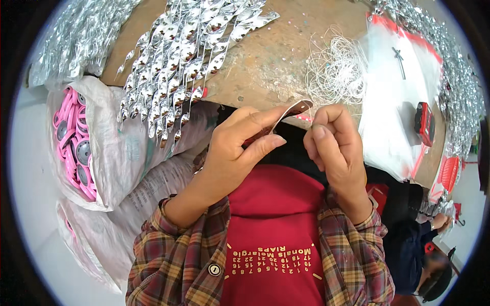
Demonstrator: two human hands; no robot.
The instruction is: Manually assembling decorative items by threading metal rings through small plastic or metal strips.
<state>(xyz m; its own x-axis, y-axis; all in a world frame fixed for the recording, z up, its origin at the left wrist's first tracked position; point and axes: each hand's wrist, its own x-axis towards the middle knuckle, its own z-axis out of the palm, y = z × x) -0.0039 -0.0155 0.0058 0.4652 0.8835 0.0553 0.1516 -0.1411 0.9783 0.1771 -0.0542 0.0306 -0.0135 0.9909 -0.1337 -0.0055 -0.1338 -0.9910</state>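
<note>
My left hand (242,140) is closed on a curved, mirror-like foil piece (300,107), held between thumb and fingers. A small light spot, perhaps a hole, shows near its tip. Just to the right, my right hand (337,140) is pinched shut close to that tip. What its fingertips hold is too fine to make out; a faint thin line runs beside them. Both hands are above my lap at the table's near edge. Beyond my right hand lies a loose tangle of white string (337,69).
Silver foil spirals (178,61) hang over the table (265,61) edge at left. Clear plastic bags (390,112) and a red-and-black box-shaped object (424,123) lie right. Left stands a woven sack (117,137) of pink-and-grey round parts (76,145). Another person (416,250) is at lower right.
</note>
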